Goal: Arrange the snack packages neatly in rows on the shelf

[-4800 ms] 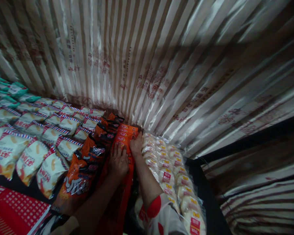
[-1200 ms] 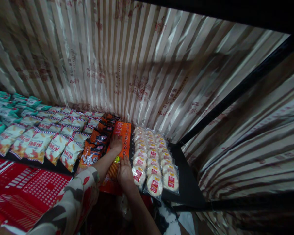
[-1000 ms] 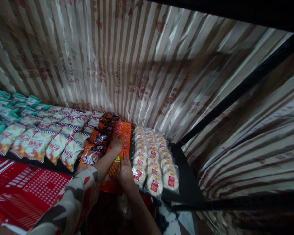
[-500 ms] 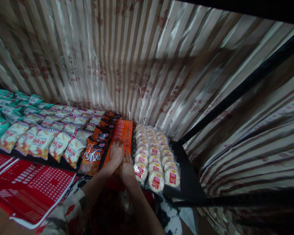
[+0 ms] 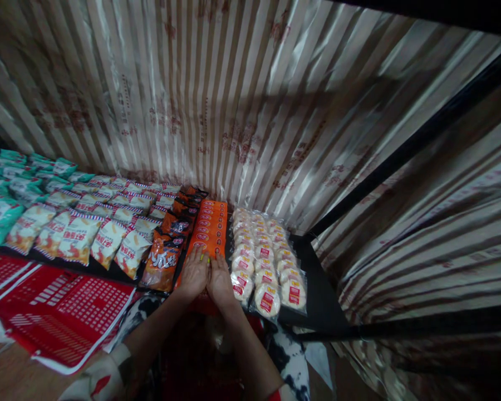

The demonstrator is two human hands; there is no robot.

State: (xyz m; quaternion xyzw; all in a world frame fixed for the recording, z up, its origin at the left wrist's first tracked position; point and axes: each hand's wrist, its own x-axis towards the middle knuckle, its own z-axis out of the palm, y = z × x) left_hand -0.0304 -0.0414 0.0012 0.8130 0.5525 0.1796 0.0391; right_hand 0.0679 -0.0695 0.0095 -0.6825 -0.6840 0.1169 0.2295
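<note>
A column of flat orange snack packets (image 5: 211,225) overlaps in a row on the dark shelf. My left hand (image 5: 195,273) lies flat with fingers stretched out over the near end of this column. Beside it, nearly touching, my right hand (image 5: 220,278) rests flat on the same packets, fingers pointing away from me. Neither hand grips anything. Just left of my left hand stand brown-orange snack bags (image 5: 162,260) with black tops. To the right of my right hand are rows of round white crackers (image 5: 267,298) in clear wrappers with red labels.
White snack bags (image 5: 81,236) and green bags (image 5: 2,214) fill the shelf's left part. A red plastic basket (image 5: 73,317) sits below the front edge. Striped wrapping (image 5: 183,94) hangs behind, and a black post (image 5: 384,161) slants at the right, above the black shelf board (image 5: 317,295).
My left hand has drawn back toward me along the orange packets and now lies level beside my right hand. The view has shifted slightly.
</note>
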